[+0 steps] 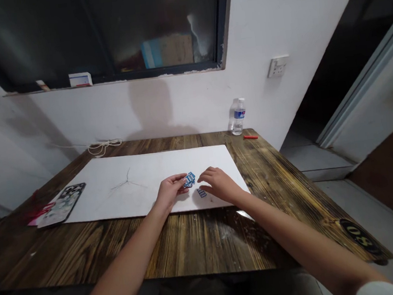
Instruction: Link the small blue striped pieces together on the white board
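My left hand (170, 191) is closed on a small fanned bunch of blue-and-white cards (189, 180), gripped between thumb and fingers just over the white board (117, 199). To the right, my right hand (219, 184) hovers close to the bunch with its fingers apart and nothing visible in them. Below its fingertips, a few more small blue cards (201, 193) lie on the board in a short stack or row. Print on the cards is too small to read.
A patterned phone case or phone (63, 205) rests at the board's left end, beside something pink (40, 212). On the wooden table (98, 253) are a water bottle (238, 116), a red stick-like item (250, 137) and a coiled white cable (104, 146).
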### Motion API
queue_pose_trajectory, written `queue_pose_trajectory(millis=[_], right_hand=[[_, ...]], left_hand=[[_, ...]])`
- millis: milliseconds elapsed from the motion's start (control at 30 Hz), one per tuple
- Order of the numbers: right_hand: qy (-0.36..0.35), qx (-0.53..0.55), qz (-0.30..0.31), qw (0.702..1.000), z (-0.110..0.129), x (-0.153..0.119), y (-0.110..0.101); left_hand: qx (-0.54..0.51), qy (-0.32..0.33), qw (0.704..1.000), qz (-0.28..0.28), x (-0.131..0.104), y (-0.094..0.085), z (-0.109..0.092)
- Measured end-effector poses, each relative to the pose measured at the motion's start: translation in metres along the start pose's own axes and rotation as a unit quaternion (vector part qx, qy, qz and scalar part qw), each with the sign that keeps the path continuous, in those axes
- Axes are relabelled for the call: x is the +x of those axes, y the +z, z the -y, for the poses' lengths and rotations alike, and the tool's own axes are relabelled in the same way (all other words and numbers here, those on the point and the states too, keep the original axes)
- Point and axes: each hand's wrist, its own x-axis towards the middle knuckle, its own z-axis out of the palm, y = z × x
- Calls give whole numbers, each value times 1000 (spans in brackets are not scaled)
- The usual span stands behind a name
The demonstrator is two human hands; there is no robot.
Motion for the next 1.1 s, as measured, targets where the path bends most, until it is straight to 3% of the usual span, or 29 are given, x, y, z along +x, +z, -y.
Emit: queue_pose_trajectory(millis=[233, 633, 733, 867, 967, 1100], right_hand=[[-43, -1, 110, 993, -4, -11, 13], [-77, -69, 115, 988, -5, -17, 19], [-38, -48, 83, 995, -11, -19, 20], [1, 13, -38, 999, -19, -23, 20], [9, 97, -113, 989, -20, -26, 18], [0, 195, -161, 968, -14, -25, 14]], left_hand=[[22, -10, 1000, 1, 0, 2, 1], [33, -4, 999, 2, 3, 1, 2], [40, -6, 999, 2, 2, 2, 3], [47, -12, 999, 4, 1, 3, 3], [50, -16, 999, 13, 1, 4, 4], [58, -20, 998, 32, -1, 5, 7]])
